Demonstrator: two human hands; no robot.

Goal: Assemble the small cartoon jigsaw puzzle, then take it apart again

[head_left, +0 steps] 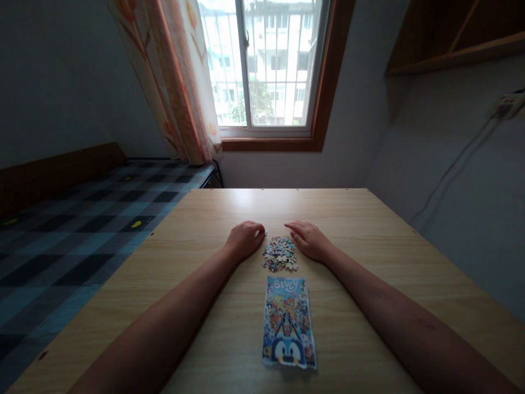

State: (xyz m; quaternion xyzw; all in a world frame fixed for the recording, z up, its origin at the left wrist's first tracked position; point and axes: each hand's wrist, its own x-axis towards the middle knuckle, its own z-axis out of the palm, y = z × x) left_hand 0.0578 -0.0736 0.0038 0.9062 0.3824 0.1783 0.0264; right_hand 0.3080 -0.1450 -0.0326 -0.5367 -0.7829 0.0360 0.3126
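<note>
A heap of small jigsaw puzzle pieces [279, 254] lies on the wooden table between my hands. To its left, my left hand [246, 239] has thumb and fingers curled in a pinch, with a small bluish puzzle piece [266, 234] at the fingertips. On the heap's right side rests my right hand [308, 239], fingers stretched and apart from the thumb, holding nothing. Nearer to me lies a colourful Bluey puzzle packet [289, 323], flat, with a blue cartoon dog's face at its lower end.
The pale wooden table [356, 328] reaches toward the wall under a barred window [274, 65]. A bed with a checked cover [102, 219] stands along the left. A flowered curtain [176, 76] hangs beside the window. On the right wall, a cable [451, 164] runs down from a socket.
</note>
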